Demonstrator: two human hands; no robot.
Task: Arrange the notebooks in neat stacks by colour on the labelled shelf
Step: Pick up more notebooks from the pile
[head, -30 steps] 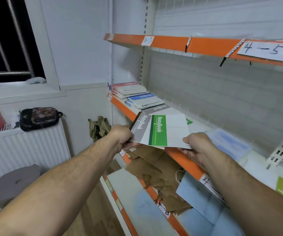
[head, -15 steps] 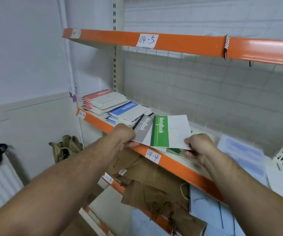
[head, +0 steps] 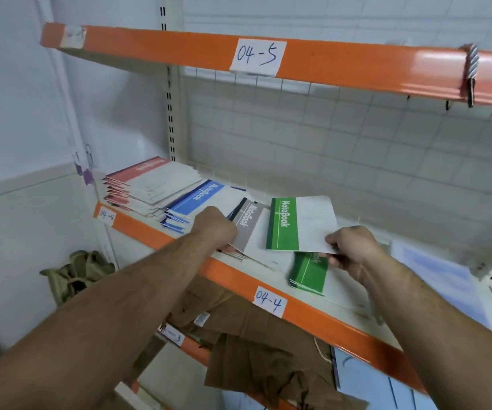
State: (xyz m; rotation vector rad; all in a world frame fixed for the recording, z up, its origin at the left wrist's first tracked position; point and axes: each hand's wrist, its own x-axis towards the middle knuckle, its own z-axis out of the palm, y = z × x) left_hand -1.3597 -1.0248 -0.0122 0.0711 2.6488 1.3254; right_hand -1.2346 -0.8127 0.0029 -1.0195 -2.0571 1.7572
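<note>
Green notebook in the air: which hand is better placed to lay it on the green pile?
The right hand. It pinches the green notebook by a corner, just above the green stack, while the left hand grips the grey notebook further left.

A stockroom, this: orange-edged metal shelving (head: 313, 313), handwritten bin labels (head: 257, 57), wire-grid backing (head: 357, 149), notebook stacks (head: 153, 184)

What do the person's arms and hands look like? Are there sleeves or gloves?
No sleeves or gloves show. The left forearm and right forearm are bare and lightly hairy. The left grip and right grip are bare hands, with no ring, watch or wristband in view.
</note>
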